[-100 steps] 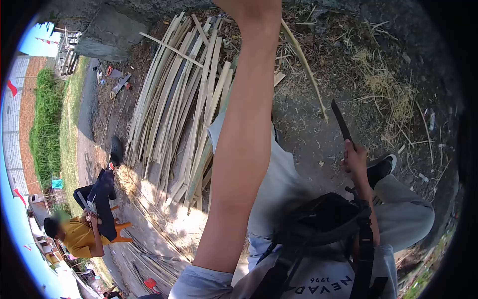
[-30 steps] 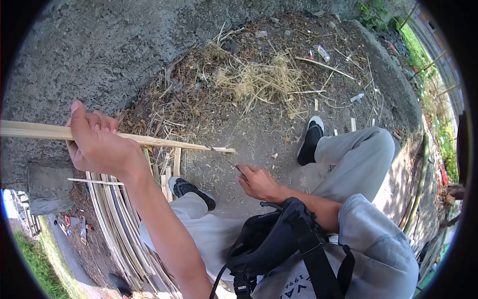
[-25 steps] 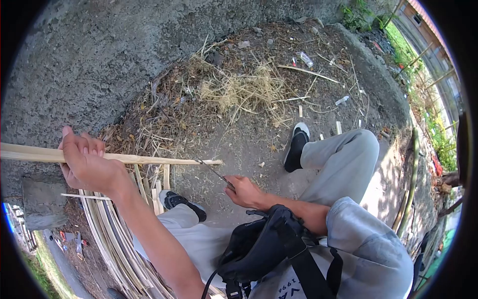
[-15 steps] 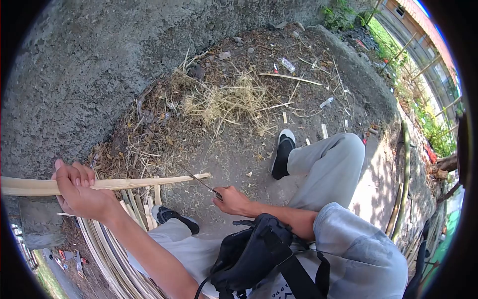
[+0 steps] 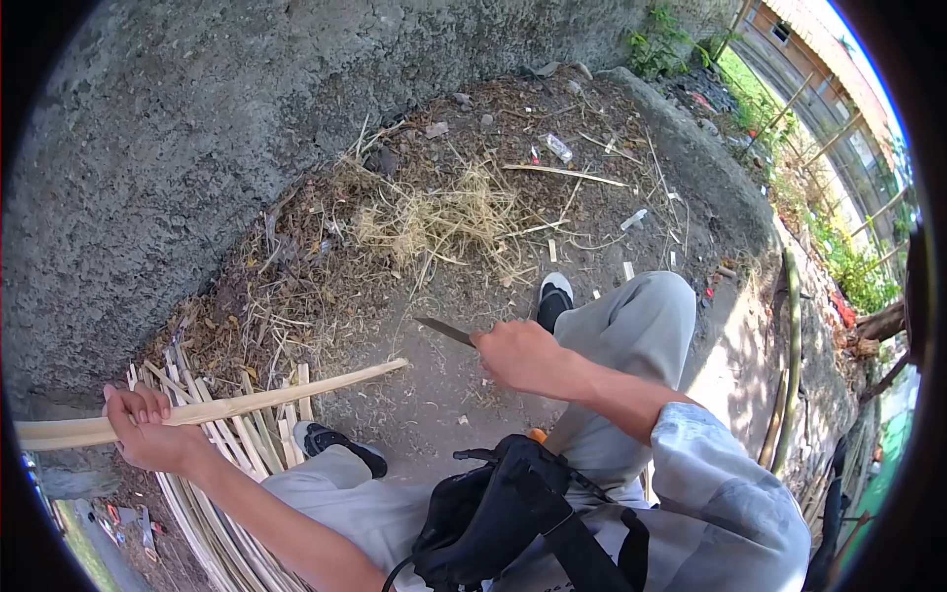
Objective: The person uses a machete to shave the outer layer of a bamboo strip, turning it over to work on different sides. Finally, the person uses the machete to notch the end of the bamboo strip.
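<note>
My left hand [image 5: 153, 429] is closed round a long pale strip of split bamboo [image 5: 286, 394]. The strip runs out past the left edge of the view, and its tapered end points to the right over the dirt. My right hand [image 5: 520, 355] grips a knife [image 5: 446, 332], its dark blade pointing up and left. The blade is apart from the strip, above and to the right of its tip. The knife's handle is hidden inside my fingers. Below my left hand lies a bundle of similar strips [image 5: 212, 518].
A rough grey wall [image 5: 197, 128] rises at the upper left. Straw-like shavings [image 5: 444, 217], plastic bottles [image 5: 557, 148] and bits of wood litter the ground. A black waist bag [image 5: 483, 523] hangs at my lap. Bamboo poles [image 5: 792, 355] lie at the right.
The knife has come off the end of the bamboo strip; my right hand has moved up and to the right with it. My left hand and the strip sit lower in view.
</note>
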`<state>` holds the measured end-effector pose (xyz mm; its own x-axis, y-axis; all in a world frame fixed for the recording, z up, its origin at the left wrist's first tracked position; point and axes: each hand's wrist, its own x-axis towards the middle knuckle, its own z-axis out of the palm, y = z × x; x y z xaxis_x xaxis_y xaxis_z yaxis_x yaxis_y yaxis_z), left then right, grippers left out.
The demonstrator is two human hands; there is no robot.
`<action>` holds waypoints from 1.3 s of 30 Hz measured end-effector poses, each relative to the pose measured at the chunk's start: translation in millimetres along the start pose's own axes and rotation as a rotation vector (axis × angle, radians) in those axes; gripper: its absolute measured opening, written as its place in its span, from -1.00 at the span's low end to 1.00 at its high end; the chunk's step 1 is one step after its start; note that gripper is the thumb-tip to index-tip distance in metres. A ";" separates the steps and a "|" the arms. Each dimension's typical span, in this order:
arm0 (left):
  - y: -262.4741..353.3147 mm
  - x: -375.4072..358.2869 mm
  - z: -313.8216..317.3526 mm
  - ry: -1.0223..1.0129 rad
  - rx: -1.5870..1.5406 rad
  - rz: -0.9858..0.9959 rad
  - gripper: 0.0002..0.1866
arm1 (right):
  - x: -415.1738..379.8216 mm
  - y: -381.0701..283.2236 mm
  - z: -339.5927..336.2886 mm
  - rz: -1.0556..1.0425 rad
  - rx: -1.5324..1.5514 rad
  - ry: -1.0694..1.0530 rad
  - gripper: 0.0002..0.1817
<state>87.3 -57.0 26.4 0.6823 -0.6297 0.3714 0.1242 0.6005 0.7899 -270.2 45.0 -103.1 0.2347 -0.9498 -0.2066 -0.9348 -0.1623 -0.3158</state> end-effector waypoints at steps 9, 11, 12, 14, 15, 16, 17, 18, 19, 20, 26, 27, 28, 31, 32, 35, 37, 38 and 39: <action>3.8 10.0 -18.9 0.089 0.031 -0.034 -0.58 | 49.8 48.1 0.4 -0.050 -0.304 -0.190 -0.85; 3.6 8.1 -16.1 0.096 0.047 -0.025 -0.58 | 60.3 24.9 20.3 -0.058 -0.312 -0.185 -0.82; 3.6 7.3 -14.7 0.100 0.058 -0.020 -0.58 | 63.0 22.0 24.3 -0.067 -0.254 -0.167 -0.80; 3.6 6.5 -16.9 0.091 0.067 -0.023 -0.60 | 63.2 17.5 28.3 -0.082 -0.138 -0.129 -0.76; 2.1 8.1 -19.9 0.080 0.062 -0.029 -0.60 | 60.8 16.3 27.0 -0.087 -0.089 -0.138 -0.75; 1.8 9.8 -21.0 0.072 0.051 -0.032 -0.61 | 59.5 15.2 22.9 -0.094 -0.044 -0.142 -0.73; 3.5 8.2 -17.8 0.078 0.061 -0.019 -0.61 | 58.4 12.7 16.5 -0.105 0.000 -0.147 -0.71; 5.1 4.8 -13.6 0.086 0.074 -0.006 -0.62 | 55.1 9.6 10.4 -0.108 -0.007 -0.117 -0.74; 6.6 2.6 -11.1 0.095 0.089 0.005 -0.62 | 49.7 6.5 3.7 -0.110 -0.013 -0.089 -0.76; 7.3 2.3 -10.8 0.104 0.094 0.008 -0.62 | 46.7 5.8 0.0 -0.112 -0.020 -0.062 -0.78; 9.6 0.3 -10.4 0.115 0.090 -0.007 -0.59 | 47.0 19.5 10.9 -0.046 -0.073 0.056 -0.85; 9.3 1.5 -12.1 0.106 0.083 -0.013 -0.58 | 46.3 20.6 7.7 -0.010 -0.046 0.019 -0.81; 9.2 2.2 -13.4 0.098 0.078 -0.018 -0.58 | 45.4 21.4 3.2 0.026 -0.018 -0.019 -0.77; 8.7 3.1 -13.8 0.108 0.082 -0.022 -0.57 | 43.3 22.3 -4.5 0.116 0.115 -0.049 -0.63; 8.9 3.0 -14.3 0.112 0.082 -0.021 -0.57 | 43.0 23.1 -5.6 0.143 0.168 -0.045 -0.57; 8.7 2.9 -13.4 0.123 0.071 -0.018 -0.57 | 50.1 30.8 -15.8 0.257 0.487 0.108 -0.45; 9.1 3.1 -13.9 0.130 0.065 -0.018 -0.57 | 51.6 34.8 -32.9 0.362 1.015 0.105 -0.46; 8.6 4.3 -15.0 0.133 0.065 -0.018 -0.57 | 53.0 38.0 -42.1 0.411 1.279 0.104 -0.46; 7.8 6.1 -17.7 0.134 0.067 -0.019 -0.57 | 55.2 45.8 -45.6 0.305 1.515 0.125 -0.47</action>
<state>105.2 -47.4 26.2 0.7708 -0.5668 0.2910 0.0932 0.5521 0.8286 -312.2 -27.0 -86.7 -0.0029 -0.9233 -0.3842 0.2109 0.3749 -0.9027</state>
